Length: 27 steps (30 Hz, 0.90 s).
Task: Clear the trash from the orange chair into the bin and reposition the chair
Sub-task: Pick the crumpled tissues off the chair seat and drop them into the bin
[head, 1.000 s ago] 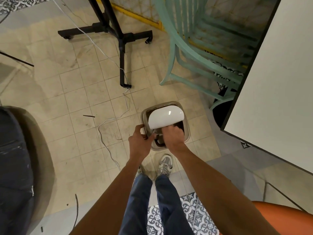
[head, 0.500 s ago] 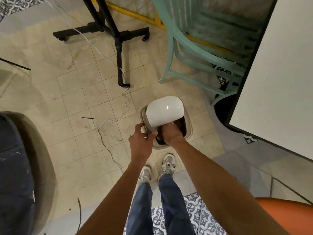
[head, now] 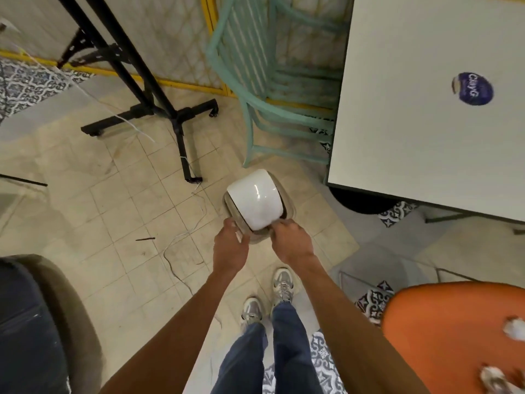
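Note:
A small bin (head: 290, 207) with a white swing lid (head: 255, 203) stands on the tiled floor in front of my feet. My left hand (head: 229, 248) grips the bin's near rim, thumb towards the lid. My right hand (head: 290, 243) sits at the lid's near edge, its fingertips hidden beneath it. The orange chair (head: 440, 336) shows its seat at the bottom right. Two crumpled white bits of trash lie on that seat, one piece (head: 514, 329) near the right edge and another piece (head: 494, 379) at the bottom.
A white table (head: 420, 109) fills the upper right, with a teal chair (head: 255, 95) beside it. A black wheeled stand (head: 170, 118) and loose white cables (head: 181, 243) cross the floor to the left. A dark round object (head: 34, 322) sits at the lower left.
My right hand has come back out of the bin's opening to its near edge, and the lid has swung down over the opening. The view has tilted up, bringing the orange seat in.

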{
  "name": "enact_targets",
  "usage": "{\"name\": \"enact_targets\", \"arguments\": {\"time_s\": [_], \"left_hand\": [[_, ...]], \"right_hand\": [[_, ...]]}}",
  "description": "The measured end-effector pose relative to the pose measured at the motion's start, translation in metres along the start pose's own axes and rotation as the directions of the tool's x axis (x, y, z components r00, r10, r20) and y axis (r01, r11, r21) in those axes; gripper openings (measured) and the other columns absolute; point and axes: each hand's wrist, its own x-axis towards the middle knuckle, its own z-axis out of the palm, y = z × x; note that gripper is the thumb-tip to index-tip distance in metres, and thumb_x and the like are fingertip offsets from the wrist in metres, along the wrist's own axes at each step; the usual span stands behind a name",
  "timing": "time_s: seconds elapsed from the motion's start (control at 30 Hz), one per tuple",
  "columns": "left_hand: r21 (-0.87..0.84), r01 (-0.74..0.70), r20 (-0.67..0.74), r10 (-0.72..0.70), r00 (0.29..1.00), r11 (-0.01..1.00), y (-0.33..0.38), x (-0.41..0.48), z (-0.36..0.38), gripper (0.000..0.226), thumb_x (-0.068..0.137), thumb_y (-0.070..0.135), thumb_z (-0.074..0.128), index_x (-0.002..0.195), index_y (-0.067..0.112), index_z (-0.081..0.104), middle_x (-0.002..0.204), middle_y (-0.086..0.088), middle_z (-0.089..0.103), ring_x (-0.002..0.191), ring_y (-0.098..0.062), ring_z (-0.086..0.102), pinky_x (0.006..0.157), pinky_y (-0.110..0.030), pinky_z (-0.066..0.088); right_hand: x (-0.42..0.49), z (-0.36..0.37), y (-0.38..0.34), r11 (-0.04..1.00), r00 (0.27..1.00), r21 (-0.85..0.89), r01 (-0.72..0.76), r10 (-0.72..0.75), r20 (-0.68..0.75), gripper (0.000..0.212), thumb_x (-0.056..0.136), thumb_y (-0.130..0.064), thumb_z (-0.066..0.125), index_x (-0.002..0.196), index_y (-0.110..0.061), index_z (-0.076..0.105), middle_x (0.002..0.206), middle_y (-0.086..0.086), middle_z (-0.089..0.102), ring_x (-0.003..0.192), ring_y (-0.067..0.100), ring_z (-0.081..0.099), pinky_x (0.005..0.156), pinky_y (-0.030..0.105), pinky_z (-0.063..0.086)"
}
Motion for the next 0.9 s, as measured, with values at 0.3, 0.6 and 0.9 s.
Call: {"name": "enact_targets", "arguments": {"time_s": [0.3,0.6,0.9], "left_hand": [[0.257,-0.379,0.259,0.315,0.913,0.889,0.050,-0.105,-0.015,0.050,0.103,0.025,0.059,0.151,0.023,0.042,0.149,-0.006,0.055,0.131,-0.030,0.056,0.100,-0.045,0.052],[0.340,-0.669,0.515,0.464,0.721,0.661,0.112,-0.183,0.040,0.052,0.104,0.035,0.056,0.153,0.020,0.044,0.151,-0.010,0.054,0.136,-0.030,0.052,0.106,-0.043,0.048],[0.295,-0.796,0.693,0.454,0.559,0.529,0.164,-0.243,0.153,0.046,0.104,0.034,0.056,0.148,0.022,0.049,0.145,-0.007,0.057,0.132,-0.029,0.055,0.105,-0.044,0.050]], "right_hand": [[-0.146,-0.042,0.032,0.947,0.938,0.156,-0.281,0.306,-0.166,0.045,0.109,-0.035,0.047,0.149,-0.016,0.053,0.152,0.006,0.057,0.147,0.033,0.044,0.122,0.053,0.035],[-0.272,-0.055,0.090,0.765,0.740,0.391,-0.512,0.624,-0.252,0.055,0.108,-0.040,0.047,0.157,-0.014,0.042,0.156,0.011,0.054,0.150,0.037,0.041,0.124,0.055,0.030],[-0.370,-0.033,0.193,0.547,0.554,0.526,-0.651,0.816,-0.163,0.046,0.103,-0.037,0.052,0.145,-0.018,0.053,0.142,0.007,0.063,0.133,0.032,0.055,0.111,0.051,0.043]]}}
